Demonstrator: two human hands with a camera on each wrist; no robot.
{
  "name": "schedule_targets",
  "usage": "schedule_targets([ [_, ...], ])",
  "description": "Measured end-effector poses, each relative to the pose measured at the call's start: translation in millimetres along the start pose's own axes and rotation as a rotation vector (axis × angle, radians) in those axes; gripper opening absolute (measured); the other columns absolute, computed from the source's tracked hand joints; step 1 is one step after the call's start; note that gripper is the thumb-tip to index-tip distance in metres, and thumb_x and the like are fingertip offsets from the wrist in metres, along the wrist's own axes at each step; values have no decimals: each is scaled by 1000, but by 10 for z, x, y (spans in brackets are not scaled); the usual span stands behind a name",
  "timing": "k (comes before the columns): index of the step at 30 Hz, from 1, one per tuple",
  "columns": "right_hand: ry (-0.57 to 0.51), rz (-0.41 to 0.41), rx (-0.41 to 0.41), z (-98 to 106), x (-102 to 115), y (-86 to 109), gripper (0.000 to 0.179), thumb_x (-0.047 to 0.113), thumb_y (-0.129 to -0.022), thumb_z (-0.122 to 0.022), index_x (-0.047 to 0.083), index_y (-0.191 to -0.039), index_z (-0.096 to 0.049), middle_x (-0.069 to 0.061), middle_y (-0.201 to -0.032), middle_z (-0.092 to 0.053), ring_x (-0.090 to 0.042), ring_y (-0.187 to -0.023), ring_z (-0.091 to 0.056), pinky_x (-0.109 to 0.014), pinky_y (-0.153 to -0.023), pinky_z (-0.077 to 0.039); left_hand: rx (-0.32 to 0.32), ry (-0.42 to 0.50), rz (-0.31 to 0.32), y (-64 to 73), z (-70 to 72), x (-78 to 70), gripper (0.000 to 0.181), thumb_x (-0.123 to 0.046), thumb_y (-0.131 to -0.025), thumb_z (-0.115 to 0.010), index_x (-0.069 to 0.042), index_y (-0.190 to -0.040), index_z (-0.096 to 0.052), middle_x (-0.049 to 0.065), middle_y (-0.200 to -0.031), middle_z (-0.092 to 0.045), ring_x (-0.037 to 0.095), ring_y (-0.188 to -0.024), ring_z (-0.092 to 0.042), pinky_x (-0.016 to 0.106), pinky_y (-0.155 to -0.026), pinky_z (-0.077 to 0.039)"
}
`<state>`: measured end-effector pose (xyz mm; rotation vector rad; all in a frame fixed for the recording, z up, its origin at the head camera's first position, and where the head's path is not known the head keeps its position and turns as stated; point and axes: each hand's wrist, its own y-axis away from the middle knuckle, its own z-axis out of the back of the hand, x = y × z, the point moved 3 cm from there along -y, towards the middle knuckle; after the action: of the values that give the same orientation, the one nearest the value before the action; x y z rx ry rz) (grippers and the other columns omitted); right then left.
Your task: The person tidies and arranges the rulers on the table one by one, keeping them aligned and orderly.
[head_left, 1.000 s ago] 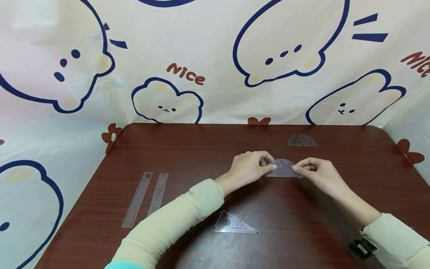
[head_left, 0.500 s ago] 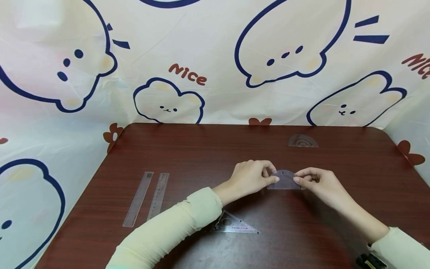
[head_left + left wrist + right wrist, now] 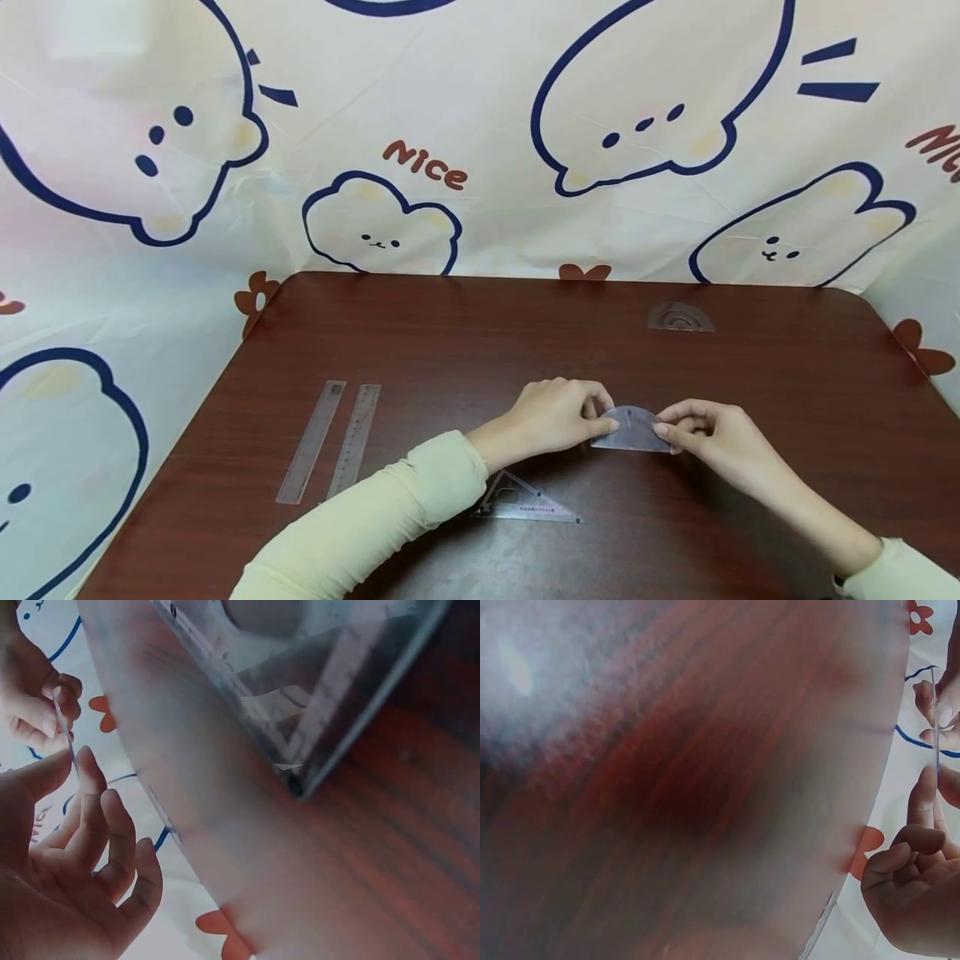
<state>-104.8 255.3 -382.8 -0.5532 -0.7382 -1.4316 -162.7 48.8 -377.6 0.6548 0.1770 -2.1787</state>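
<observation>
Both hands hold a clear, half-round protractor (image 3: 632, 430) above the table, its straight edge toward the person. My left hand (image 3: 553, 421) pinches its left end between thumb and forefinger. At the right end, the thumb and forefinger of my right hand (image 3: 720, 437) do the same. In the left wrist view the protractor (image 3: 66, 735) shows edge-on, with the left hand (image 3: 82, 847) below it. It is a thin line in the right wrist view too, where the right hand (image 3: 919, 877) pinches its lower end. A clear set square (image 3: 528, 504) lies near the left forearm, which partly covers it.
Two clear straight rulers lie side by side at the left: one ruler (image 3: 311, 442) and a second ruler (image 3: 355, 442), its lower end by the left sleeve. Another protractor (image 3: 681, 317) lies near the back edge of the brown table (image 3: 465, 333). A printed cloth (image 3: 495, 100) hangs behind.
Both hands have drawn the protractor toward the person, lower in the head view, keeping their pinch at each end. The rulers, set square and other protractor stay put; the head view shifts slightly.
</observation>
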Motion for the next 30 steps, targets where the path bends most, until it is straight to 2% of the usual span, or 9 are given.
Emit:
schedule_targets([
  [7,-1,-9,35,-46,-44,102,24,27,-92,-73,6,-104,-71,3,-73,-67,-13,-67,-61,-25,-63,-43,36,-5,-14,46,-52,-43,18,-42,-92,-70,-28,-102,-68,-28,-66,-57,-10,-61,-52,23,-67,-44],
  [15,19,-48,78,-61,-105,199,26,30,-93,-72,7,-105,-70,4,-74,-67,-12,-67,-59,-24,-61,-40,49,-44,-39,60,-88,-127,17,-43,-90,-72,-27,-96,-68,-25,-69,-55,-8,-63,-51,21,-62,-40],
  [25,16,-36,122,-88,-169,286,22,30,-92,-71,10,-100,-69,5,-72,-67,-10,-67,-58,-24,-63,-40,76,-90,-63,93,-167,-172,20,-43,-91,-71,-28,-104,-69,-27,-72,-56,-9,-64,-50,21,-64,-42],
  [30,12,-4,146,-111,-209,326,21,29,-93,-71,9,-100,-69,7,-71,-66,-8,-66,-58,-24,-62,-39,105,-63,-65,129,-201,-177,23,-41,-90,-72,-28,-109,-69,-26,-74,-59,-10,-67,-52,21,-66,-43],
])
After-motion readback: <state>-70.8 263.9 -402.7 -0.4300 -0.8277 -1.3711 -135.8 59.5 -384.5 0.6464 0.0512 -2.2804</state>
